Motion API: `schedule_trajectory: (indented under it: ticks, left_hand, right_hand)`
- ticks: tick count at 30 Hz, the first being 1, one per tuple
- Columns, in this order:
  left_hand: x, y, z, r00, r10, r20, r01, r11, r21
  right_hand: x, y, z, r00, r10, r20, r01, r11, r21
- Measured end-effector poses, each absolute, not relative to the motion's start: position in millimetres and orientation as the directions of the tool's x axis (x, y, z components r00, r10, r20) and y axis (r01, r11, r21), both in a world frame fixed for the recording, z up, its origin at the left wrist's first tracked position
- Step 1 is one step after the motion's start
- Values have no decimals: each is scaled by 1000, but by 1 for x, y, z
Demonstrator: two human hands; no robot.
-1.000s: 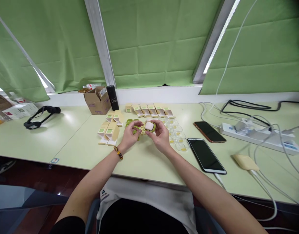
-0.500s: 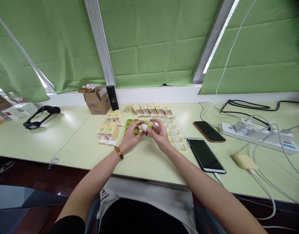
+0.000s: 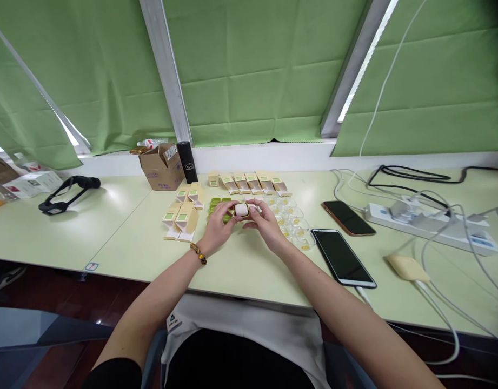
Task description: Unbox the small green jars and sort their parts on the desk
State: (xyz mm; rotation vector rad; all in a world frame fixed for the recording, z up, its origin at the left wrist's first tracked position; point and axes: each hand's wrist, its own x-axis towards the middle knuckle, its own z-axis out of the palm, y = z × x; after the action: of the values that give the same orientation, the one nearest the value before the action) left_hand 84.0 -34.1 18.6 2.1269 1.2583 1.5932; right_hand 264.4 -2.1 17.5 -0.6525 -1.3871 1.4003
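Between both hands, a small green case (image 3: 234,206) holds a pale pinkish-white block (image 3: 241,209), with green showing around its edge. My left hand (image 3: 217,228) grips the left side of the case, and a beaded bracelet circles that wrist. On the opposite side, the fingers of my right hand (image 3: 269,226) are closed on it. More green cases (image 3: 215,201) lie just behind my left hand, partly hidden by it. Clear plastic shells with yellow marks (image 3: 296,222) are laid out in rows beside my right hand.
Cream cartons with green squares stand at the left (image 3: 187,219) and along the back (image 3: 249,182). A cardboard box (image 3: 163,172) and black cylinder (image 3: 187,162) are behind. To the right lie two phones (image 3: 344,258), a power strip (image 3: 431,227), cables and a cream charger (image 3: 407,268).
The white block was tilted, with green at its upper right; now it faces up, framed by the green case. My right fingers have shifted lower around the case.
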Motion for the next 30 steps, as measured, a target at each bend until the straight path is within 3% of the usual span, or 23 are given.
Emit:
schedule_trajectory:
  ticks: [2,4,8,20,30]
  left_hand:
    - [82,-34,20,48,720,693,532,-605,592]
    - [81,-33,21,47,718,694,551,-598,582]
    - [79,-32,21,69,733,676,540,-598,593]
    - [82,-34,20,143,763,630,432,-621,654]
    - [83,-36,17,136,710,691,524,-644,558]
  right_hand:
    - [267,-3,20,-220,889,401,-110,386,-916]
    - [270,-5,23,-152,804,575,54,588,-807]
    - [276,-6,26,-229,634,739,220,773,-595]
    - [276,-1,16,-396,515,760,305,854,-421]
    - [276,-3,13,-417,476,774,399,861,-315]
